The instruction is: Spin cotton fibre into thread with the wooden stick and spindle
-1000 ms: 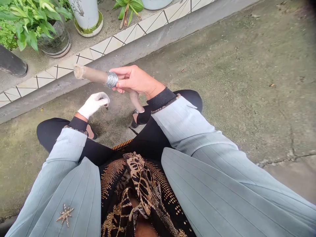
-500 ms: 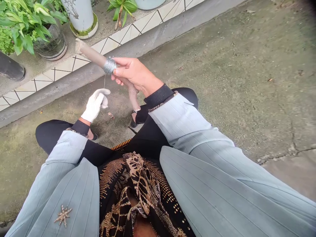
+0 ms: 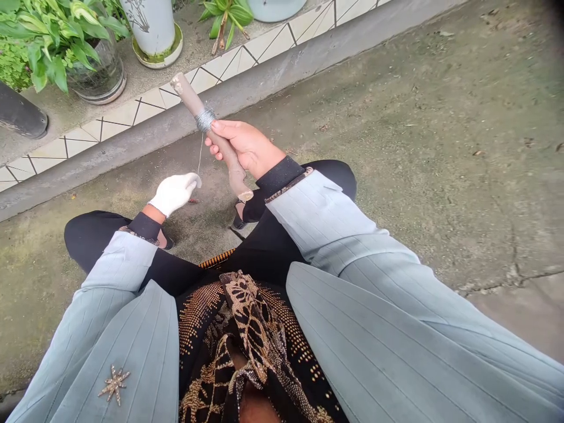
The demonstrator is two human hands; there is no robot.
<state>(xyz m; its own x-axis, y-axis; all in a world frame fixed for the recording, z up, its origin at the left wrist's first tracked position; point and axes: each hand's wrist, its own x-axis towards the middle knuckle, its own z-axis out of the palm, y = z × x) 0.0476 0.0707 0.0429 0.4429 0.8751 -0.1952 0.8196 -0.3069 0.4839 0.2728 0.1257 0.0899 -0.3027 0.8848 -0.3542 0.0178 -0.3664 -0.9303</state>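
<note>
My right hand [image 3: 240, 144], bare, is closed around a wooden stick [image 3: 190, 98], its upper end tilted away to the left. Just beyond the thumb, silvery wire [image 3: 205, 119] is wound in many turns about the stick. The stick's lower end bends and comes out below my palm. A single strand runs from the coil down to my left hand [image 3: 176, 191], which wears a white glove. Its fingers are pinched together on that strand, below and to the left of the stick.
A tiled ledge [image 3: 154, 103] with a grey concrete kerb crosses ahead. On it stand a leafy plant in a glass pot [image 3: 99, 73], a white pot [image 3: 154, 26] on a saucer and a dark cylinder [image 3: 22, 111]. Concrete ground [image 3: 409, 158] stretches to the right.
The stick has swung more upright, its far end moving right, and its lower end now shows. My left hand has moved slightly down and right, closing its fingers, with a longer strand stretched from the coil.
</note>
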